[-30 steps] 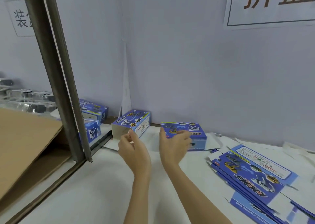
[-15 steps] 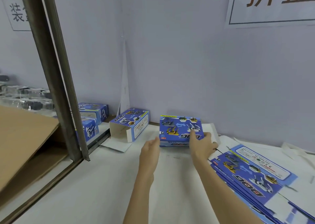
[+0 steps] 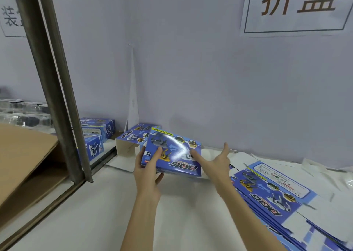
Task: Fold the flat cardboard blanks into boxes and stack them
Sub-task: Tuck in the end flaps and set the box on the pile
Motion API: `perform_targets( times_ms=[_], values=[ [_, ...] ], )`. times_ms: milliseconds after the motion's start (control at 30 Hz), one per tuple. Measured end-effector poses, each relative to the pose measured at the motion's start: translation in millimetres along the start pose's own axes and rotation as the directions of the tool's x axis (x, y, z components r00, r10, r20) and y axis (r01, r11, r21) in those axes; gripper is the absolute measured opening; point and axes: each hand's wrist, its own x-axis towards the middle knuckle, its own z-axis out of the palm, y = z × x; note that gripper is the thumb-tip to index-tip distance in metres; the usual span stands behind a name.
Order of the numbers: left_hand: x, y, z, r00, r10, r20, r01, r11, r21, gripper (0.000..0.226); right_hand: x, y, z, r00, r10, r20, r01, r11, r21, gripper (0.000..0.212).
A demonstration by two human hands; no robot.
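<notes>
Blue box (image 3: 172, 153) now lifted, tilted, left hand (image 3: 148, 171) gripping, right hand (image 3: 214, 163) splayed.

A: Even, soft overhead light; the lilac wall (image 3: 210, 78) reads flat. White glare streak crosses the glossy blue printed box (image 3: 172, 153).

B: Faint shadows under both forearms. Wide-angle bending at the grey metal post (image 3: 51, 82); the blue flat blanks (image 3: 277, 197) smear lower right.

Blue printed "DOG" box (image 3: 172, 153) sits tilted in my hands, printed top face toward me, lifted off the white table. Second folded box (image 3: 133, 138) lies behind it by the wall, open white end facing left. Flat blanks (image 3: 271, 191) lie stacked at right, printed side up, fanned slightly.
</notes>
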Motion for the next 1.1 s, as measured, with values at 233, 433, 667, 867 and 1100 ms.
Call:
perform_targets(
  times_ms=[233,433,667,867,1100],
  values=[
    [-4.2,11.5,11.7,0.988,0.132,-0.084,-0.144,0.977,-0.156,0.082,13.3,17.0,-42.9,0.796,0.117,0.593,-0.275,0.944,0.183,0.121],
    [-9.5,14.9,11.2,0.975,0.218,0.045,-0.209,0.966,-0.154,0.073,-15.0,7.7,19.4,0.911,-0.132,0.390,-0.123,0.817,0.564,0.056],
    [-0.3,15.1,-3.7,0.952,0.157,-0.261,-0.204,0.966,-0.160,0.052,-25.8,-109.0,86.8,0.575,-0.196,0.795,-0.029,0.965,0.259,0.081],
    [-1.9,6.7,0.7,0.976,0.050,-0.212,-0.083,0.985,-0.154,0.053,-19.0,-72.8,74.4,0.719,-0.136,0.681,0.028,0.986,0.167,0.056],
    [-3.4,5.7,-7.2,0.980,0.182,-0.083,-0.194,0.966,-0.168,0.047,-31.2,-43.6,86.7,0.766,-0.155,0.623,0.048,0.981,0.186,0.044]
  ],
)
